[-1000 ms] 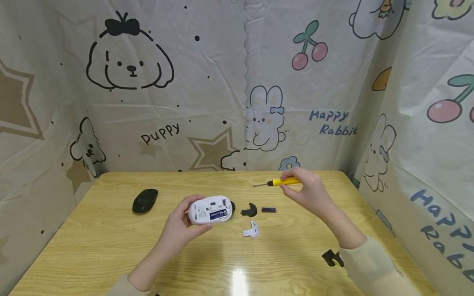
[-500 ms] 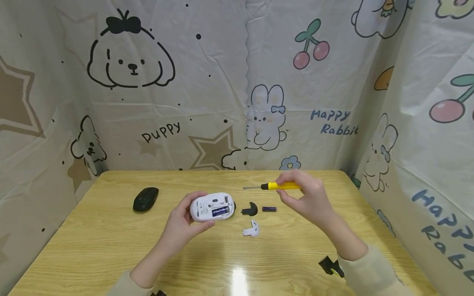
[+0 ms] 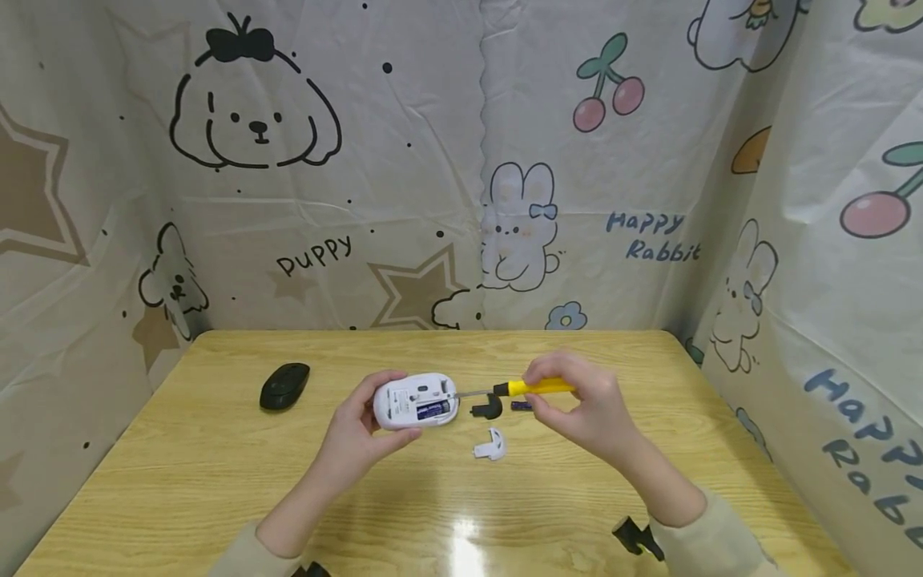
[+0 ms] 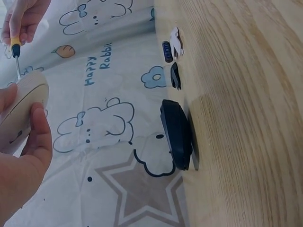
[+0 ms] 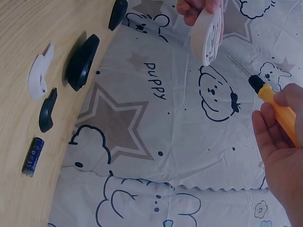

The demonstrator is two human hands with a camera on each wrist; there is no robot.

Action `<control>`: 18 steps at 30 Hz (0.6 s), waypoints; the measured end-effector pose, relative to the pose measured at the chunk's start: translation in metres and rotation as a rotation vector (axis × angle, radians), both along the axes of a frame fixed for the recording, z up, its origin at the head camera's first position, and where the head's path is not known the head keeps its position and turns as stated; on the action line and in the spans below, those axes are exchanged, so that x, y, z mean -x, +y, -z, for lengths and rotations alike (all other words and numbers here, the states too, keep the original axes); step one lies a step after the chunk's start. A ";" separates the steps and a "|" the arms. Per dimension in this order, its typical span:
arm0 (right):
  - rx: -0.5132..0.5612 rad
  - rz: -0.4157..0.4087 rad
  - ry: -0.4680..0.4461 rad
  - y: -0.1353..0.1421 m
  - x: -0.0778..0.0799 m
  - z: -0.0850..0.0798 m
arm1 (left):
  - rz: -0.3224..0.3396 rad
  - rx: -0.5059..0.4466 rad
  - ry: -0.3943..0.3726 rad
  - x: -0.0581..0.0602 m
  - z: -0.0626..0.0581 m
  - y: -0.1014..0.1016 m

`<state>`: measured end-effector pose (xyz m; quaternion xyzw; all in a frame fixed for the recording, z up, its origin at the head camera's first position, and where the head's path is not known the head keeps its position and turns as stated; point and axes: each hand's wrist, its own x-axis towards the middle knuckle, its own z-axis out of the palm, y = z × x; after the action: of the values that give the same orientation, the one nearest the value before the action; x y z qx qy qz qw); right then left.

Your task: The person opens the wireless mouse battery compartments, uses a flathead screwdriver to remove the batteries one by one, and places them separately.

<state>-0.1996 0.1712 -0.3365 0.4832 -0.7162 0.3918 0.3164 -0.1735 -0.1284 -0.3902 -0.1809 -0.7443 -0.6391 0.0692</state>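
Observation:
My left hand [image 3: 353, 433] grips a white computer mouse [image 3: 395, 403] above the table, its underside facing me. A dark battery [image 3: 433, 411] lies in the mouse's opened compartment. My right hand [image 3: 587, 405] holds a screwdriver [image 3: 541, 387] by its yellow handle, the metal shaft pointing left at the mouse's right end. In the head view the tip overlaps the mouse's edge; the right wrist view shows a small gap between tip and mouse [image 5: 207, 40]. Below lie a black cover [image 3: 488, 407], a white cover [image 3: 490, 445] and a loose battery [image 3: 520, 406], partly behind the right hand.
A black mouse [image 3: 284, 387] rests at the table's left. Another black mouse [image 5: 83, 61] stands near the covers in the right wrist view, hidden behind the white mouse from the head. Printed cloth [image 3: 404, 200] hangs behind the wooden table [image 3: 216, 481].
My right hand has brought the screwdriver left and down, from well clear of the white mouse to its right end. The left hand has shifted the mouse slightly right and up.

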 end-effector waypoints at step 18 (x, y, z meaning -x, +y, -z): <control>-0.103 0.059 0.011 -0.005 -0.004 0.005 | -0.014 0.070 0.040 -0.004 -0.007 0.003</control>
<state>-0.1959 0.1666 -0.3412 0.4798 -0.7474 0.3423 0.3065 -0.1698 -0.1251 -0.3836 -0.1906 -0.7661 -0.6083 0.0823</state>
